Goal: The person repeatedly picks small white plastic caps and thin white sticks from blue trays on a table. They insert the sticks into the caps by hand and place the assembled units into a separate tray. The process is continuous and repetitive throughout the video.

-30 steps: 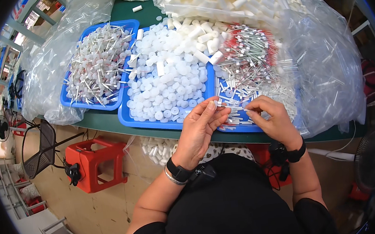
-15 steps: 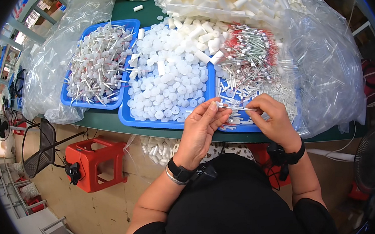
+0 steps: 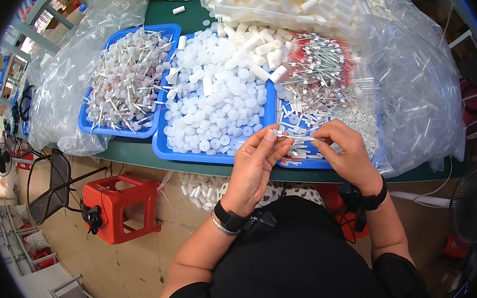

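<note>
Hands meet over the near edge of a green table (image 3: 136,152): the left hand (image 3: 254,167) and right hand (image 3: 348,153) each pinch one end of a thin white plastic stick (image 3: 297,138) between closed fingertips. It hangs level just above the near right corner of a blue plastic tray (image 3: 162,147) of round white caps (image 3: 213,114). Farther left sits another blue tray of assembled white stick pieces (image 3: 122,88).

Clear plastic bags (image 3: 414,77) around trays (image 3: 162,147)
</note>
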Demonstrator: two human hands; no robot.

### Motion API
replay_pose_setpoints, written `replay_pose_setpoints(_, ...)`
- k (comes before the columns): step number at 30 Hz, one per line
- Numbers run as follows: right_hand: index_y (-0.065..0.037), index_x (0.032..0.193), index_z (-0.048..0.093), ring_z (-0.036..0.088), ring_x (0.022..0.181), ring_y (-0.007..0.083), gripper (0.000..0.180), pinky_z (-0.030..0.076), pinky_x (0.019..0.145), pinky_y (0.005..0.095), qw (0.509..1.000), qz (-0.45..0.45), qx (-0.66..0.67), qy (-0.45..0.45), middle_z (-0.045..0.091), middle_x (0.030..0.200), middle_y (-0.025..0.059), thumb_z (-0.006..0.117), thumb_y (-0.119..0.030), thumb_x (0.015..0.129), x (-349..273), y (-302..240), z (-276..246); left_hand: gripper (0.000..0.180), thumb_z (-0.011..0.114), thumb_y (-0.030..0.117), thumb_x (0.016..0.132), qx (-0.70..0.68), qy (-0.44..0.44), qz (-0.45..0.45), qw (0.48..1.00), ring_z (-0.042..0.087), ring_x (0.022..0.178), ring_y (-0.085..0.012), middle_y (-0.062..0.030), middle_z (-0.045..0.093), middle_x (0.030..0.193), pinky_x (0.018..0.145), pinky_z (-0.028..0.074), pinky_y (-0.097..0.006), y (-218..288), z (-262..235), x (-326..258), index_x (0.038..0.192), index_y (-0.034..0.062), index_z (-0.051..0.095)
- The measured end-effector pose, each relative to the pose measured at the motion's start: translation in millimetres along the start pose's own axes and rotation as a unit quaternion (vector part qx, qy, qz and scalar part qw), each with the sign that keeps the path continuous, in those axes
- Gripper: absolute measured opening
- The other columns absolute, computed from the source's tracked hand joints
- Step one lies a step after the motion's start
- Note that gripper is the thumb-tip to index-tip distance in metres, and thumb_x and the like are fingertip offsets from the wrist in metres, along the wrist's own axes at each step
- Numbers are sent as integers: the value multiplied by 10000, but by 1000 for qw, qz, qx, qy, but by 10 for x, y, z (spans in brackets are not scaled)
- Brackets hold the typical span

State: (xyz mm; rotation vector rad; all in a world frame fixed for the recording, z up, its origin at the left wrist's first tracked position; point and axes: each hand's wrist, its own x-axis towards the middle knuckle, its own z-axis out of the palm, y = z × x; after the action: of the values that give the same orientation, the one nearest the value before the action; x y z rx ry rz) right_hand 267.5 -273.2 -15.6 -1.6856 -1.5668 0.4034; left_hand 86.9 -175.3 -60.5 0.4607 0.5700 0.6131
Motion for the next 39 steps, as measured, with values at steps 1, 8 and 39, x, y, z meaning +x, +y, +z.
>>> replay_pose_setpoints(1, 9, 888, 630, 632, 742, 255, 112, 494, 653, 329, 1000, -7, -3, -1, 628, 857, 110, 686, 16, 791, 3, 0, 1, 320, 544, 182, 984, 0, 0, 0, 1000, 645, 1030, -234, -164, 644, 1045, 915, 535, -291, -2, -5, 1, 1210, -45, 539)
replay_pose_setpoints(8, 24, 935, 620, 654, 673, 188, 85, 508, 609, 297, 992, 72, 83, -58, 636, 773, 97, 626, -46, 889, 17, -57, 65, 368, 565, 151, 972, 54, -40, -38, 997, 632, 999, -157, -103, 648, 1061, 877, 523, -264, -67, 113, -52, 1290, -28, 515)
replay_pose_setpoints(39, -40, 857, 588, 601, 752, 287, 102, 489, 620, 400, 924, -37, -374, -78, 517, 796, 106, 543, -6, 772, 114, 444, -74, 215, 682, 70, 781, 781, -88, 318, 530, 549, 874, -304, -126, 635, 924, 790, 472, -365, 587, -254, 94, 990, 27, 660)
